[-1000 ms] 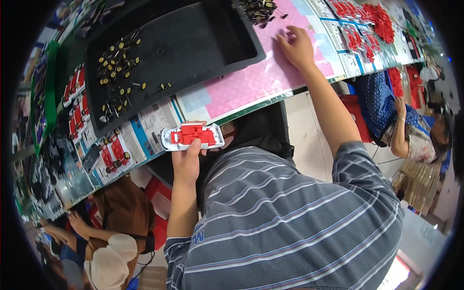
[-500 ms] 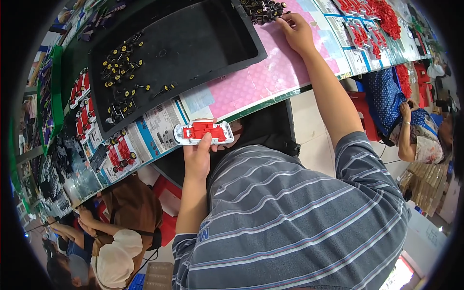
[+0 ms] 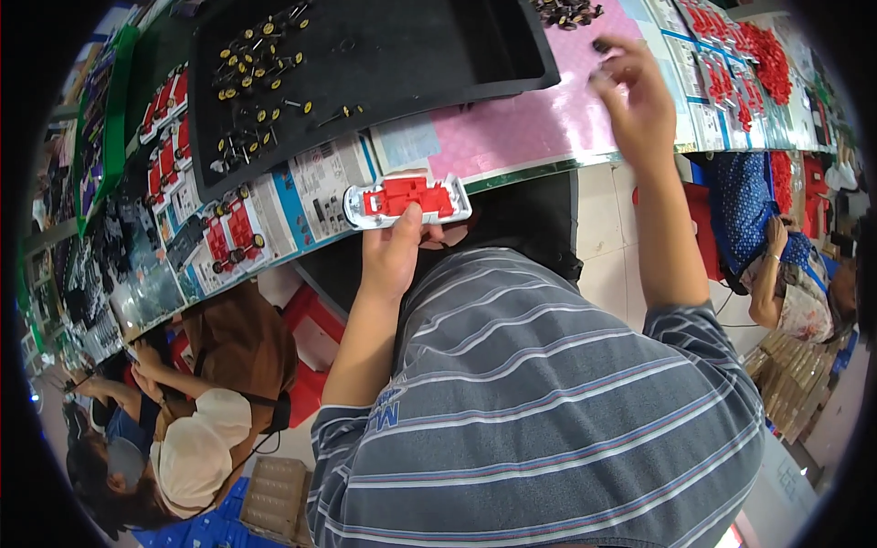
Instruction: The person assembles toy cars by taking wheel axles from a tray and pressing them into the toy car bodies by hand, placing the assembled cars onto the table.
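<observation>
My left hand (image 3: 393, 251) grips a white toy car body (image 3: 461, 194) at the bench's near edge. The car lies underside up, with a red inner piece (image 3: 406, 195) showing in it; my thumb presses on its side and the other fingers are mostly hidden beneath. Over the pink mat, my right hand (image 3: 644, 105) pinches a small wheel axle; a black wheel (image 3: 600, 44) shows at the fingertips, and motion blurs the rest. A pile of loose wheel axles (image 3: 568, 13) lies beyond that hand.
A large black tray (image 3: 411, 102) holds several yellow-hubbed wheel axles (image 3: 260, 55). Red-and-white car bodies (image 3: 233, 228) stand left of it. Red parts (image 3: 763, 59) are heaped at the far right. Co-workers sit on both sides, one in a blue dotted garment (image 3: 742, 183).
My right hand has drawn back from the axle pile with a wheel axle in its fingers. My left hand still holds the car body. The whole view has shifted slightly.
</observation>
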A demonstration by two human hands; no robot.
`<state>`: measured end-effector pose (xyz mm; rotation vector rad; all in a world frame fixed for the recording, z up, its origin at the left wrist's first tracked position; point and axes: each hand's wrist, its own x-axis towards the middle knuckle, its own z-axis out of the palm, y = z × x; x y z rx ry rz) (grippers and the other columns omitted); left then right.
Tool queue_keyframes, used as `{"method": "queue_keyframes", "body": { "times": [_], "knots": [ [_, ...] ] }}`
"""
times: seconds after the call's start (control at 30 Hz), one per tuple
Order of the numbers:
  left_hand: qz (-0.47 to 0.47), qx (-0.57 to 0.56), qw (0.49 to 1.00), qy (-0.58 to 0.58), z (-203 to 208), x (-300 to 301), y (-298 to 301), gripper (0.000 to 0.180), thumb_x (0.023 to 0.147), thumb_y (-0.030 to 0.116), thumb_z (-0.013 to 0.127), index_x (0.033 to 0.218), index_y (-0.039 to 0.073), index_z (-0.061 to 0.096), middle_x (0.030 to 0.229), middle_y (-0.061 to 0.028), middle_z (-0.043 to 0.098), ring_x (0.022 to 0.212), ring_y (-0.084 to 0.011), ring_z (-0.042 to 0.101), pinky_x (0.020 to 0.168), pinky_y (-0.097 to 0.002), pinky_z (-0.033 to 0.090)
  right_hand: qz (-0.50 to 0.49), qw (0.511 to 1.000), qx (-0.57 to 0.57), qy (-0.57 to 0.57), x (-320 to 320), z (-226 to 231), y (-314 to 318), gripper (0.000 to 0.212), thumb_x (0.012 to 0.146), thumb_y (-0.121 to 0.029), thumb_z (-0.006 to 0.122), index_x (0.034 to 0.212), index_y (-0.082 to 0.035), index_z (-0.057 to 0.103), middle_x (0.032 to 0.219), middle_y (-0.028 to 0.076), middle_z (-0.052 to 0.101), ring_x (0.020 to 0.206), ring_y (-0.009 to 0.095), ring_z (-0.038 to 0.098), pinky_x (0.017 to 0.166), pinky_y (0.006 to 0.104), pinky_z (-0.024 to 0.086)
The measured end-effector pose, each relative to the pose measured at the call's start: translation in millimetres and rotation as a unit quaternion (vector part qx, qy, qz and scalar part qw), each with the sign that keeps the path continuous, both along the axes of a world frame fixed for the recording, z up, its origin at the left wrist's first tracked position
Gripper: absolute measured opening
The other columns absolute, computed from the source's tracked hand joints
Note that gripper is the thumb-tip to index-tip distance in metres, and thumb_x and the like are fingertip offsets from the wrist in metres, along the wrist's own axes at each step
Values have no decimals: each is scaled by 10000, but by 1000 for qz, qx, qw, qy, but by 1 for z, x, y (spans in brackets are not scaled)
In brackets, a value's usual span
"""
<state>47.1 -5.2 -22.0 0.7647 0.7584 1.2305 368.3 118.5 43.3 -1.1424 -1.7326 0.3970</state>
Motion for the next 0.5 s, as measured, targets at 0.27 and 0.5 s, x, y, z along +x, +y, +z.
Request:
{"method": "queue_keyframes", "body": {
  "times": [0.27, 0.5],
  "knots": [
    [-26, 47, 999, 8, 10, 7, 7, 474, 1005, 229, 581, 1371, -18, 410, 1215, -131, 602, 1072, -191, 627, 937, -351, 512, 219, 956, -194, 20, -122, -11, -84, 400, 708, -178, 868, 945, -46, 575, 1202, 136, 633, 1130, 316, 600, 970, 395, 477],
    [-6, 38, 999, -7, -2, -2, -4, 486, 982, 192, 611, 1371, -16, 408, 1202, -129, 609, 1086, -197, 624, 959, -344, 503, 239, 941, -238, -11, -131, -4, -80, 512, 684, -165, 882, 1081, -26, 591, 1178, 138, 634, 1092, 291, 626, 937, 374, 502]
  ]
}}
